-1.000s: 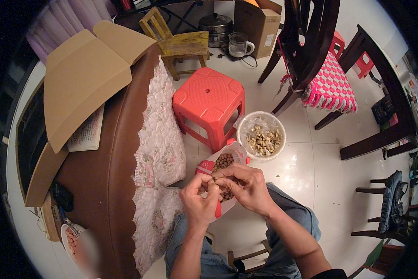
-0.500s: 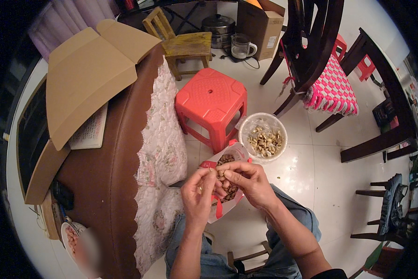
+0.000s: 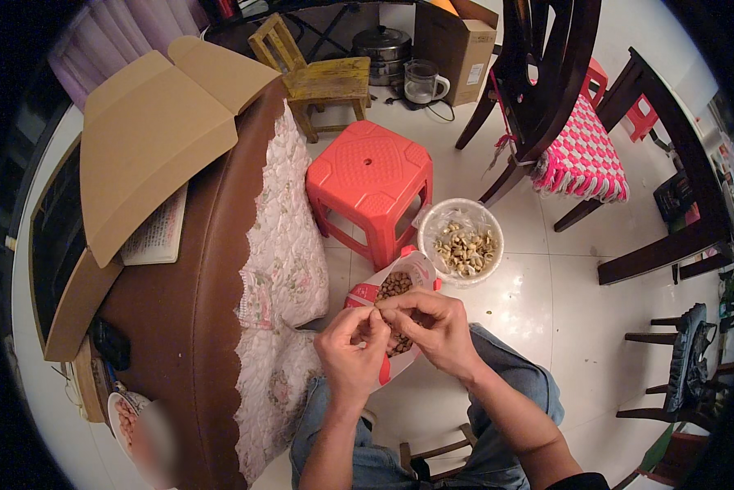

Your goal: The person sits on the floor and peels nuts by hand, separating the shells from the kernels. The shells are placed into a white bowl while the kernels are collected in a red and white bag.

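My left hand (image 3: 352, 347) and my right hand (image 3: 434, 328) meet fingertip to fingertip, thumbs and forefingers pinched on a small peanut that the fingers mostly hide. Both are held over a white and red paper bag (image 3: 417, 265) between my knees. Brown unshelled peanuts (image 3: 396, 283) fill it, partly covered by my hands. Just beyond my right hand stands a round white bin (image 3: 496, 219) lined with clear plastic, with broken peanut shells (image 3: 465, 248) inside. A bowl at the lower left holds pinkish shelled peanuts (image 3: 127, 418); a blurred patch covers part of it.
A red plastic stool (image 3: 370, 159) stands ahead of the bag. On the left is a brown sofa (image 3: 211, 327) with a floral cover (image 3: 281, 261) and an opened cardboard box (image 3: 154, 139). A dark wooden chair (image 3: 546, 122) with a pink-white cushion stands at right, a small yellow chair (image 3: 326, 80) farther back.
My fingertips have drawn closer together and moved slightly down and left. The peanut, seen plainly between them before, is now mostly covered by the fingers.
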Available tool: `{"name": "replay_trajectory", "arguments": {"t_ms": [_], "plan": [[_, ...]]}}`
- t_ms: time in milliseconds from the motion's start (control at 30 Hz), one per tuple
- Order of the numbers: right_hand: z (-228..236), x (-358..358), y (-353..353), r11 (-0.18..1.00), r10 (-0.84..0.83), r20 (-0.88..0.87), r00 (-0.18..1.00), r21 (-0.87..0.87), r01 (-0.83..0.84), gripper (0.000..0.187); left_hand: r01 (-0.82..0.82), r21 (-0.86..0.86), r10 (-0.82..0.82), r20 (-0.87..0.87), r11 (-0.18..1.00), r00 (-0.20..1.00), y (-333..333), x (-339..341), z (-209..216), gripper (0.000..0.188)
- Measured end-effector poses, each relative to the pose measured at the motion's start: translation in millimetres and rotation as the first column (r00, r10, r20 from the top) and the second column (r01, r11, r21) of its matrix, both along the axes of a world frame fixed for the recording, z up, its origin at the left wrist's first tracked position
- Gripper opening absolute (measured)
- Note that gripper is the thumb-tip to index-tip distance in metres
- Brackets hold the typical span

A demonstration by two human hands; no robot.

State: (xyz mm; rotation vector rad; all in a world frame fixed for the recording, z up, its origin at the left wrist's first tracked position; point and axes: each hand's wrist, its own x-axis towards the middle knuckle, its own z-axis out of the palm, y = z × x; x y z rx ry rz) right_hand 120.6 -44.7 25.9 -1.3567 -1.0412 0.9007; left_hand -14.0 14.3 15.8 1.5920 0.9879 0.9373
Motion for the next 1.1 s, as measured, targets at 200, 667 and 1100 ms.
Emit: {"name": "replay_trajectory", "arguments": {"t_ms": [200, 667, 1100], "plan": [[-0.3, -3.9, 0.7, 1.000, -0.008, -0.337, 0.942, -0.028, -0.001, 0.015, 0.040, -0.346, 0.080, 0.325, 0.938, 0.942, -3.4, 1.6, 5.1, 0.008], [-17.4, 2.0, 3.8, 0.991, -0.009, -0.644, 0.765, -0.109, -0.080, 0.018, -0.071, 0.258, 0.096, -0.085, 0.964, 0.992, -1.3, 4.4, 10.0, 0.007], [-16.2, 9.2, 4.1, 0.969, -0.043, -0.830, 0.557, -0.169, -0.178, 0.020, -0.055, 0.121, 0.070, -0.121, 0.991, 0.990, 4.8, -0.1, 1.1, 0.005]]}}
